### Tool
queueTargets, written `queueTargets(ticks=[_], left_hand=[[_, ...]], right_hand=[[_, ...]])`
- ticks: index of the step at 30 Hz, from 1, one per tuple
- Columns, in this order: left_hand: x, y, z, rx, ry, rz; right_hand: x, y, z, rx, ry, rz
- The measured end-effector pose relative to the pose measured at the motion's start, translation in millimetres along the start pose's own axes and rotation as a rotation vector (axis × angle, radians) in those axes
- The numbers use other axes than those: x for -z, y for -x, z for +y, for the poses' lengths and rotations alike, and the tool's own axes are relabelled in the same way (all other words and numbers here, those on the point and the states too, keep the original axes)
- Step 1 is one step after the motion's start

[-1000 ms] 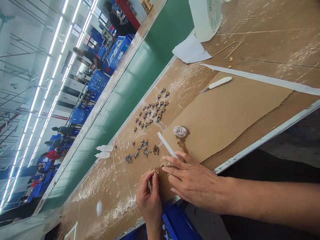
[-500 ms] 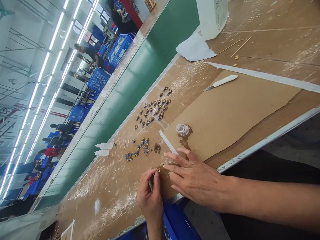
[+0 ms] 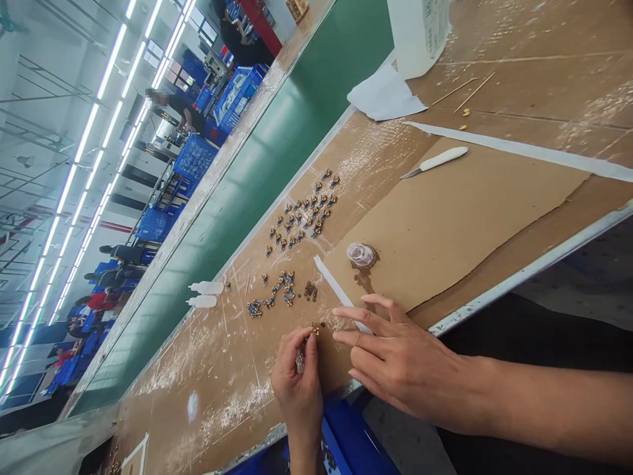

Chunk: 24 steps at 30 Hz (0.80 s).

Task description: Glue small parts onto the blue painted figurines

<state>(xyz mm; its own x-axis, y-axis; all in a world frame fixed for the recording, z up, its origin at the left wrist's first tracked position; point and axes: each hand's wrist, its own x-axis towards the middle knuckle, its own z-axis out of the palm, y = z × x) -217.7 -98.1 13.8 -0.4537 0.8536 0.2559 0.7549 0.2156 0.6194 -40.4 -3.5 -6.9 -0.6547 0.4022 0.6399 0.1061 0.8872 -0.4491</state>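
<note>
My left hand [image 3: 297,381] is pinched shut at the near edge of the brown workbench [image 3: 222,389], holding a tiny gold-tipped part [image 3: 313,331] between thumb and forefinger. My right hand [image 3: 395,359] lies flat beside it with fingers stretched out, holding nothing, its fingertips near a white strip [image 3: 341,293]. Just beyond my hands lies a loose cluster of small blue-and-gold parts [image 3: 274,298] and a little pile of dark brown bits [image 3: 310,290]. Farther off, several more blue-and-gold parts [image 3: 301,218] are laid out in rows.
A small clear cap [image 3: 361,254] sits on a cardboard sheet [image 3: 455,218]. A white-handled knife [image 3: 438,160], two small white bottles [image 3: 205,295], white paper [image 3: 383,95] and thin sticks [image 3: 467,89] lie around. A green conveyor belt [image 3: 257,165] runs alongside. Other people work by blue crates [image 3: 195,158] beyond.
My right hand has slid a little to the right, away from the left hand. The left hand keeps its pinch on the tiny part.
</note>
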Motion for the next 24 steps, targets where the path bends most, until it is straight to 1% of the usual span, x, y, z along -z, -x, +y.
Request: queueTargets(ticks=[5, 7, 9, 13, 17, 24], left_hand=[[6.0, -10.5, 3.2, -0.134, -0.081, -0.068], [8.9, -13.1, 0.7, -0.173, -0.104, -0.082], [11.6, -14.3, -4.7, -0.183, -0.101, -0.075], [14.2, -13.3, -16.5, -0.117, -0.027, 0.010], [13.4, -10.8, -19.7, -0.102, 0.011, 0.050], [12.1, -10.0, -18.5, -0.115, 0.053, 0.045]], right_hand=[[8.4, 13.4, 2.8, 0.009, -0.100, 0.105], [10.1, 15.8, 3.0, 0.001, -0.112, 0.102], [8.6, 14.4, 1.3, 0.000, -0.077, 0.060], [-3.7, 1.9, -5.2, 0.004, 0.029, -0.046], [-14.0, -10.0, -7.6, 0.004, 0.069, -0.128], [-17.4, -12.2, -2.4, -0.024, 0.133, -0.146]])
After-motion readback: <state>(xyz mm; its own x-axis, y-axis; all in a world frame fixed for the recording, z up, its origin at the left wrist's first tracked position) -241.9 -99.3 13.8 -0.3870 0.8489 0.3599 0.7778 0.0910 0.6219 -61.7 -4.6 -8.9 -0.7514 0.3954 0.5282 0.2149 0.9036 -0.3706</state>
